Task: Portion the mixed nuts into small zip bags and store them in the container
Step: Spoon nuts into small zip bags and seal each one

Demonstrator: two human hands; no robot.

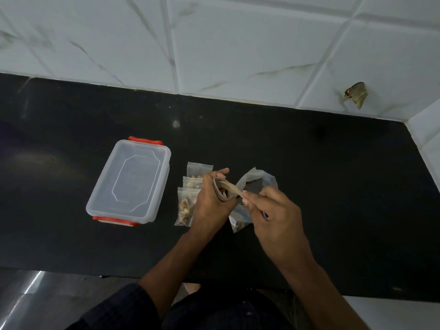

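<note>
Centrally, hands [234, 201] pinching zip bag [226, 190].

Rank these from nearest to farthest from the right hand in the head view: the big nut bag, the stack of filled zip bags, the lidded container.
From the right hand:
1. Big nut bag, right beside it.
2. Filled zip bags, left, beyond the left hand.
3. Lidded container, far left.

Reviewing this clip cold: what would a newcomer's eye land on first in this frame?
Probably the two hands at the centre of the dark counter: the left hand and right hand together hold a small zip bag with nuts in it, above a larger, crumpled clear bag. Next, the clear container with red clips, lid on, at the left. Between them, filled zip bags lie overlapping on the counter.
</note>
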